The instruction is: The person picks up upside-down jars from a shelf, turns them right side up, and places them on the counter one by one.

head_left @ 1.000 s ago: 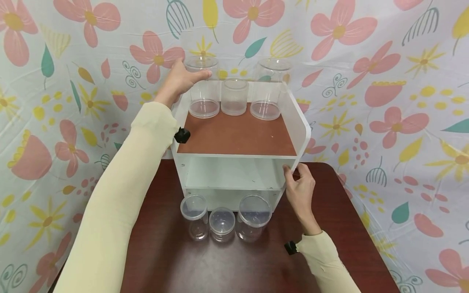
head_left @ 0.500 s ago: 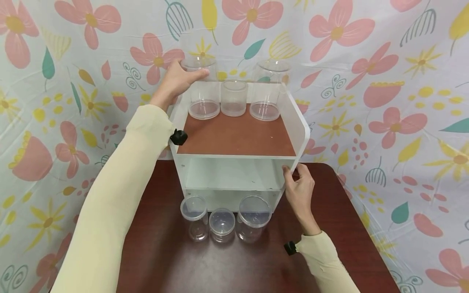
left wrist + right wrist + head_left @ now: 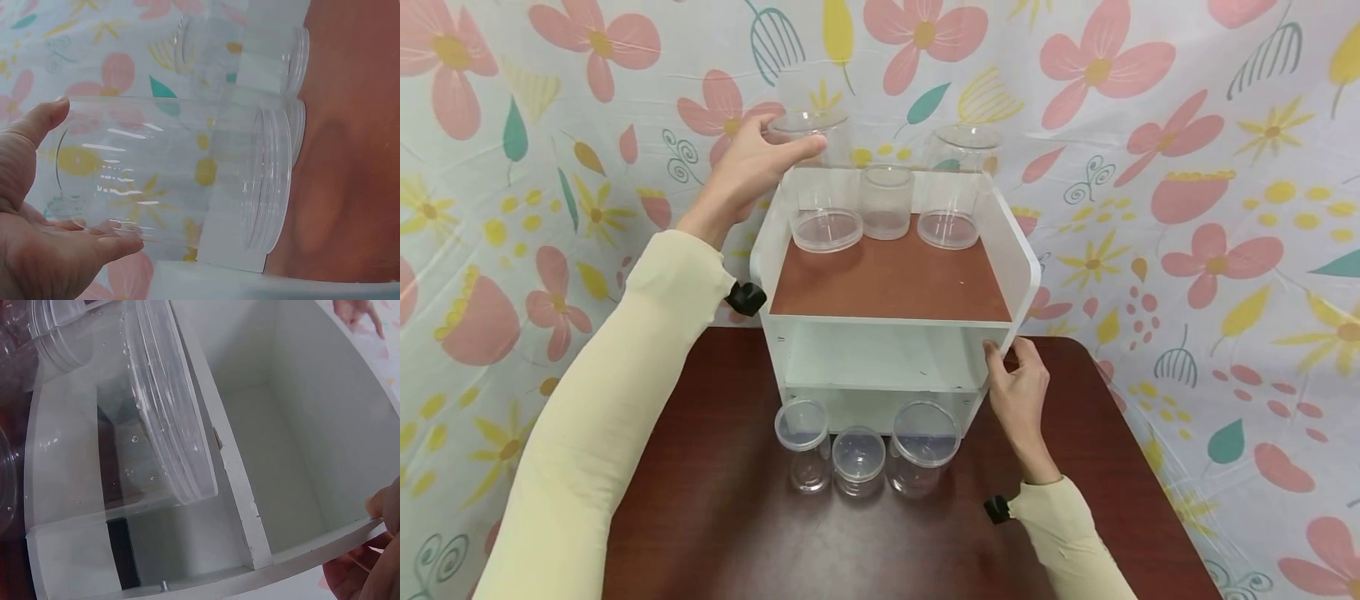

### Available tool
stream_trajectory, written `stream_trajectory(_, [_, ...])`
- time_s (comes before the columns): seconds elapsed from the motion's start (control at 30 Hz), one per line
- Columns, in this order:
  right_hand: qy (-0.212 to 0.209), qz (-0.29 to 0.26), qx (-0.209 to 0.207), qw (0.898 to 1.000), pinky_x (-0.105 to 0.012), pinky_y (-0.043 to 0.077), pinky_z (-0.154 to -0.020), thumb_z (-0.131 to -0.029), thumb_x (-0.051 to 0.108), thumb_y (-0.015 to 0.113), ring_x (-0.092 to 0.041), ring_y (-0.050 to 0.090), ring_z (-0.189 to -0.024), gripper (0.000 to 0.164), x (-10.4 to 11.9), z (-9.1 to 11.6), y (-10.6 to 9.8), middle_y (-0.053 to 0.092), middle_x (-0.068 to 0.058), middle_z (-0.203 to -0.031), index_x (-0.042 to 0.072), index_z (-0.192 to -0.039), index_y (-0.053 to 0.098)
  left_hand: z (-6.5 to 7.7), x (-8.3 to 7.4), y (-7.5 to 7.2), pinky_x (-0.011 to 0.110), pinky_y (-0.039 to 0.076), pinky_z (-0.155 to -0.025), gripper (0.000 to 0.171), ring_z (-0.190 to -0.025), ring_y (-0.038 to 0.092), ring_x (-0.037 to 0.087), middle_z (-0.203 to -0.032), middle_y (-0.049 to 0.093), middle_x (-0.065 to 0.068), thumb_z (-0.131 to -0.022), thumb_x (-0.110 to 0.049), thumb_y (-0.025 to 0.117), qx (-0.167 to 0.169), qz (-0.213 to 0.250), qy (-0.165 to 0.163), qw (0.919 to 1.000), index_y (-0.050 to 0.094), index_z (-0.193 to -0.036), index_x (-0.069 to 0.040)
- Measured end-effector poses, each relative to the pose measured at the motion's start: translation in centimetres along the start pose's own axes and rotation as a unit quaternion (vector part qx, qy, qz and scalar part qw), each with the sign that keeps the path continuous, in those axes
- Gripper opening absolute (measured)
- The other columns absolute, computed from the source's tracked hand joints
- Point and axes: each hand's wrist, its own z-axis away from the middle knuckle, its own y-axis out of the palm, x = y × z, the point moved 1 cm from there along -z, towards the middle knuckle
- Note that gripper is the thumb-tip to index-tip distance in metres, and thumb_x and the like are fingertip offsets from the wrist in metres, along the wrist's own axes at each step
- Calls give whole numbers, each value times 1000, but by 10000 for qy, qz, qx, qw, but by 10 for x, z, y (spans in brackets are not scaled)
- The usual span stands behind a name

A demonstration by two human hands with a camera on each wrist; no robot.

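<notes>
My left hand (image 3: 747,167) grips a tall clear jar (image 3: 169,169) near its top end, thumb on one side and fingers on the other. The jar is at the left of the brown top board (image 3: 887,279) of a white shelf unit (image 3: 880,354). Its ringed lower end is close to the board; whether they touch I cannot tell. Beside it stand a shorter clear jar (image 3: 885,204) and another tall clear jar (image 3: 951,200). Lower down, my right hand (image 3: 1018,396) pinches the front edge of the unit's right side panel (image 3: 319,547).
Before the unit, on the dark red table (image 3: 880,550), stand three lidded clear jars: a narrow one (image 3: 805,450), a small one (image 3: 859,467) and a wide one (image 3: 925,450). Flowered cloth (image 3: 1150,167) hangs behind. The unit's side panels rise above the top board.
The gripped jar's lower end has shifted slightly toward the front and looks a little larger. My left forearm has drawn back to the left. My right hand keeps its grip on the panel.
</notes>
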Motion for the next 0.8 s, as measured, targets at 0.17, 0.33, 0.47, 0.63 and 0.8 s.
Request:
stream_trajectory(0.17, [21, 32, 28, 10000, -11, 45, -72, -96, 6, 73, -15, 62, -83, 18, 0, 0, 0, 69, -20, -98, -9, -104, 72, 13, 0, -2, 39, 35, -117, 101, -138, 48, 22, -157, 43, 8, -90, -49, 76, 47, 357, 261, 9990, 16, -167, -23])
stream_trajectory(0.33, [28, 26, 52, 10000, -11, 45, -72, -95, 6, 72, -12, 61, -84, 17, 0, 0, 0, 69, -20, -98, -9, -105, 72, 26, 0, -6, 37, 33, -119, 98, -139, 47, 22, -155, 45, 11, -92, -45, 76, 91, 528, 453, 9975, 17, -166, -20])
stream_trajectory(0.47, [49, 40, 58, 10000, -12, 45, -73, -96, 5, 72, -12, 61, -85, 16, 1, 0, -1, 69, -20, -99, -8, -105, 72, 38, 0, -8, 36, 29, -120, 98, -140, 44, 21, -154, 44, 11, -92, -43, 75, 161, 586, 529, 9967, 16, -166, -19])
stream_trajectory(0.63, [76, 95, 40, 9999, -12, 44, -71, -96, 5, 72, -15, 61, -83, 14, 3, 0, -1, 68, -19, -98, -7, -102, 72, 54, 1, -11, 36, 26, -122, 98, -145, 37, 17, -162, 35, 9, -93, -44, 74, 184, 563, 581, 9966, 14, -167, -21])
stream_trajectory(0.8, [65, 100, 56, 9999, -13, 44, -71, -96, 5, 72, -20, 62, -83, 14, 3, 0, -1, 68, -20, -97, -8, -102, 72, 69, 2, -11, 33, 30, -120, 82, -142, 42, 19, -159, 40, 12, -96, -27, 73, 309, 1309, 1031, 9855, 26, -162, -12])
